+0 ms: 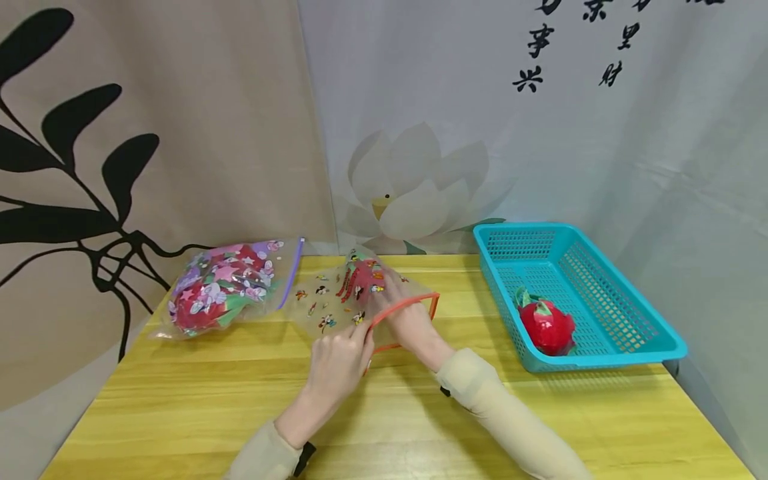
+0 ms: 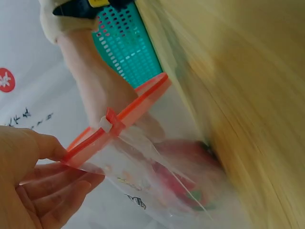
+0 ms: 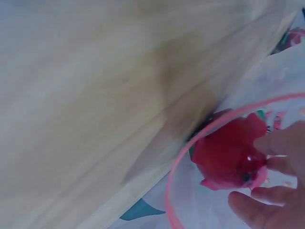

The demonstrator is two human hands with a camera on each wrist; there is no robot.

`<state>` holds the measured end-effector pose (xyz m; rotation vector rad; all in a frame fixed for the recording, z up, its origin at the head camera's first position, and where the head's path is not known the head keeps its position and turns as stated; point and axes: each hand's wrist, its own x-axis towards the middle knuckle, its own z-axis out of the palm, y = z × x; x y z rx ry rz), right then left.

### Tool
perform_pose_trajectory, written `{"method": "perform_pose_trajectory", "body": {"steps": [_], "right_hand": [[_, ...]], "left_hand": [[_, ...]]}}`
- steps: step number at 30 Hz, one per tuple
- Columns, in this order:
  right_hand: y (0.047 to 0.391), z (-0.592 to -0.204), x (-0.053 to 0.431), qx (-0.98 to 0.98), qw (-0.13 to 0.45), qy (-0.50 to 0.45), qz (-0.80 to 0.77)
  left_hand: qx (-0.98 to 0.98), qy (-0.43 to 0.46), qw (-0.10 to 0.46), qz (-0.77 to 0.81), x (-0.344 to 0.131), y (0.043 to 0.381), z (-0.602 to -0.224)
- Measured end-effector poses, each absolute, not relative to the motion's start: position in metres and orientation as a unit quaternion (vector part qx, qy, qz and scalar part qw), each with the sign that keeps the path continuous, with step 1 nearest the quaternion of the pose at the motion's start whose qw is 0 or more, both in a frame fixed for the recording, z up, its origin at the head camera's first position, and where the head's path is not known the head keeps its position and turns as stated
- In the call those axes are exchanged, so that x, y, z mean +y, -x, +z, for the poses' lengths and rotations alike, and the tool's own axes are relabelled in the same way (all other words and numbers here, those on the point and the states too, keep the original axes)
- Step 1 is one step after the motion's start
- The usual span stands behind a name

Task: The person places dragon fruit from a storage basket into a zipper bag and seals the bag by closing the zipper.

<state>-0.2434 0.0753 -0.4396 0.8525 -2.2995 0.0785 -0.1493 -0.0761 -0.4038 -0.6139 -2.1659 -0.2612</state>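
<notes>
A clear zip bag (image 1: 312,303) with cartoon prints and an orange-red slider rim lies mid-table, its mouth toward me. My left hand (image 1: 337,363) pinches that rim between thumb and fingers, close to the white slider (image 2: 106,124). Through the mouth reaches my right hand (image 1: 403,313), inside the bag. A red dragon fruit (image 3: 228,155) with green tips sits in there, seen blurred through the plastic in the left wrist view. In the right wrist view, the right fingers (image 3: 281,143) lie loosely extended at the fruit's side, not wrapped round it.
At the back left lies a purple-edged zip bag (image 1: 222,287) with red fruit inside. A blue plastic basket (image 1: 600,363) stands on the right, holding one dragon fruit (image 1: 547,327). A printed curtain (image 1: 420,100) hangs behind the wooden table (image 1: 180,413).
</notes>
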Motion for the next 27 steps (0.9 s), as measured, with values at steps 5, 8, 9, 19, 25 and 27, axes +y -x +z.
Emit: {"method": "perform_pose_trajectory", "body": {"steps": [5, 8, 9, 19, 25, 27], "right_hand": [[0.219, -0.426, 0.090, -0.908, 0.283, -0.307, -0.018], [0.208, -0.413, 0.099, -0.899, 0.293, -0.324, -0.028], [0.205, -0.410, 0.103, -0.895, 0.298, -0.332, -0.023], [0.187, -0.365, 0.153, -0.895, 0.271, -0.352, 0.026], [0.196, -0.330, 0.191, -0.960, 0.108, -0.256, 0.043], [0.202, -0.321, 0.205, -0.972, 0.049, -0.226, 0.048]], "left_hand": [[-0.876, 0.235, 0.408, -0.106, -0.078, 0.152, -0.405], [-0.877, 0.233, 0.406, -0.111, -0.079, 0.153, -0.405], [-0.876, 0.233, 0.407, -0.113, -0.079, 0.153, -0.405], [-0.875, 0.236, 0.404, -0.125, -0.081, 0.154, -0.405], [-0.876, 0.240, 0.401, -0.120, -0.082, 0.155, -0.405], [-0.875, 0.241, 0.402, -0.119, -0.082, 0.155, -0.406]]}}
